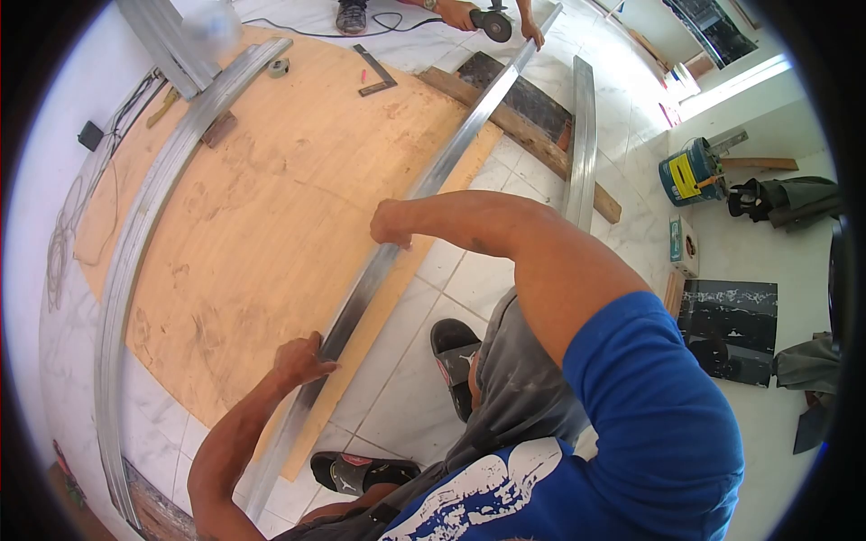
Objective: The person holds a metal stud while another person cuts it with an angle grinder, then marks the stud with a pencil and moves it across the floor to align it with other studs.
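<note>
A long shiny metal channel runs slantwise across the right edge of a plywood sheet. My left hand grips its nearer part, with the thumb on the channel's right side. Farther along, my right hand is closed around the same channel, its fingertips partly hidden. At the far end a co-worker's hand touches the channel. The co-worker's other hand holds an angle grinder beside it.
More metal channels lie along the left side, and another channel is at right. A carpenter's square and tape measure rest on the plywood. Wooden plank, bucket and grinder cord are nearby.
</note>
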`<act>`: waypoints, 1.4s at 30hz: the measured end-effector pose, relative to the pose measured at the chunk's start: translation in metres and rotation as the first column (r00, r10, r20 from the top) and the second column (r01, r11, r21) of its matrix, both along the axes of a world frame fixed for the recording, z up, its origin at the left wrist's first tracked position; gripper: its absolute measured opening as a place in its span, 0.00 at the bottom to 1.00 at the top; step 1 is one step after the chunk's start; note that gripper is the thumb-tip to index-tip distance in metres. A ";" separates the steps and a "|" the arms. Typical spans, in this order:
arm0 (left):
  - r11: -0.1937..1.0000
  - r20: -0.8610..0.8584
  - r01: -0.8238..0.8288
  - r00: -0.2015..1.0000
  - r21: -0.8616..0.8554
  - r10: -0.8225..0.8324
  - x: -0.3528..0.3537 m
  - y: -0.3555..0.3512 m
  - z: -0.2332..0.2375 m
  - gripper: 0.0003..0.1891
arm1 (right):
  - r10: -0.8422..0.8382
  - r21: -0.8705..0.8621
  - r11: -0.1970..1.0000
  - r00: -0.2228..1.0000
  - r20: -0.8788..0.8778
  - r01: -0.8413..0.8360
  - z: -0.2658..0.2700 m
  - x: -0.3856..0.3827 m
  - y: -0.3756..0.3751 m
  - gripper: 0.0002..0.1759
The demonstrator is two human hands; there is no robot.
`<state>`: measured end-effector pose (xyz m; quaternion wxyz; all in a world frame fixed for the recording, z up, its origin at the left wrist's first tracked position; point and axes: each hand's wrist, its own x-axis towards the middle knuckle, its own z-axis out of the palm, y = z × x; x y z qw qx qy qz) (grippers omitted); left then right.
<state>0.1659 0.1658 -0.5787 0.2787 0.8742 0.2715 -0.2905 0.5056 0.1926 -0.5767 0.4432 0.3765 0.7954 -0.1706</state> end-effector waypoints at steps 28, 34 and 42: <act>0.996 0.148 -0.058 0.988 0.072 0.047 -0.001 -0.027 -0.016 0.21 | 0.028 0.052 0.998 0.999 -0.044 -0.026 -0.007 0.001 0.000 0.13; 0.996 0.168 -0.056 0.985 0.070 0.043 0.000 -0.026 -0.016 0.19 | 0.016 0.056 0.998 1.000 -0.016 -0.015 -0.010 -0.001 0.001 0.13; 0.996 0.154 -0.065 0.987 0.068 0.054 0.002 -0.027 -0.013 0.19 | 0.000 0.017 1.000 1.000 0.012 -0.001 -0.017 -0.002 0.005 0.13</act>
